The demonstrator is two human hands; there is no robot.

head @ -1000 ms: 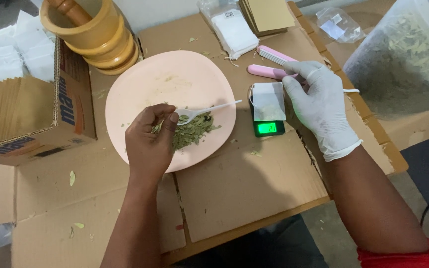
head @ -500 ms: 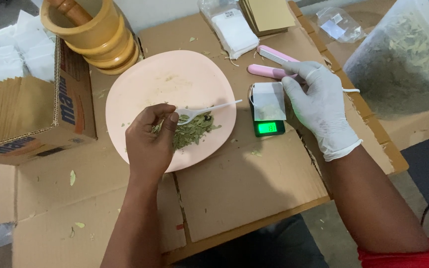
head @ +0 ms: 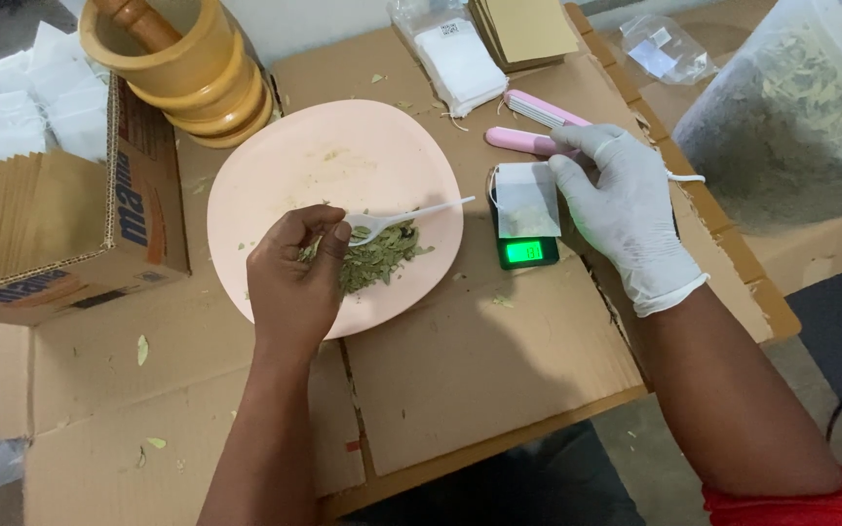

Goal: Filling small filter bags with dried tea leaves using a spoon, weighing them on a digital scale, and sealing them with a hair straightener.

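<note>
The bare left hand grips the handle of a white plastic spoon, bowl resting on the dried green leaves heaped on the pink plate. Right of the plate, a white filter bag lies on a small black scale. The gloved right hand, fingers loosely curled, touches the bag's right edge. A wooden mortar stands behind the plate.

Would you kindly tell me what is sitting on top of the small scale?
A white sachet lies on the black scale, covering its platform; only the lit green display shows. The gloved right hand touches the sachet's edge.
</note>
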